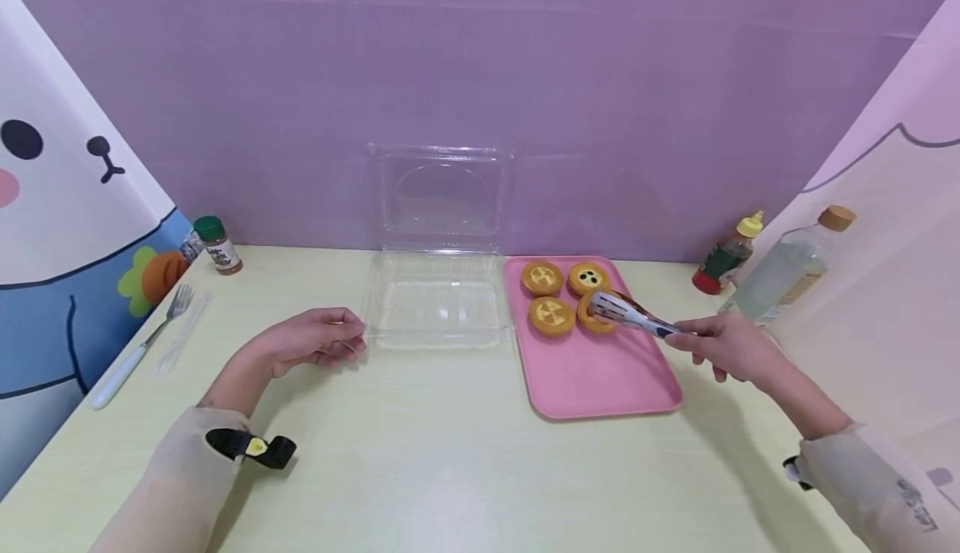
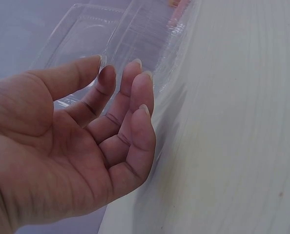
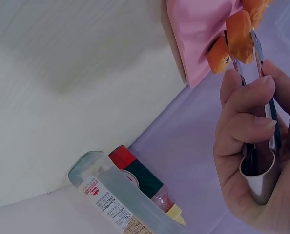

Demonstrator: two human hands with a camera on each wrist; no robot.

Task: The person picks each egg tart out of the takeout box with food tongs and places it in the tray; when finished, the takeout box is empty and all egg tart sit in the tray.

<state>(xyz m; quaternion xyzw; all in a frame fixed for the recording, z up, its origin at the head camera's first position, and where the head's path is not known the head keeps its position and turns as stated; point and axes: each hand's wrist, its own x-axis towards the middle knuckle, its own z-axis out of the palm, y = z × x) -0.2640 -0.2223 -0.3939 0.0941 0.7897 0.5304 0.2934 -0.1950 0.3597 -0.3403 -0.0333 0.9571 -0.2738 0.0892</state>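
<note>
My right hand grips metal tongs, whose tips close around a golden egg tart over the pink tray. In the right wrist view the tart sits between both tong arms. Three other tarts lie on the tray, one a cross-marked tart and another a tart with dark spots. With thumb and index finger, my left hand pinches the front left corner of a clear plastic box. The box's lid stands raised at the back.
At the back right are a sauce bottle with yellow cap and a clear bottle with cork-coloured cap. A green-capped spice jar stands back left, near a fork and a clear wrapped utensil. A purple wall borders the table.
</note>
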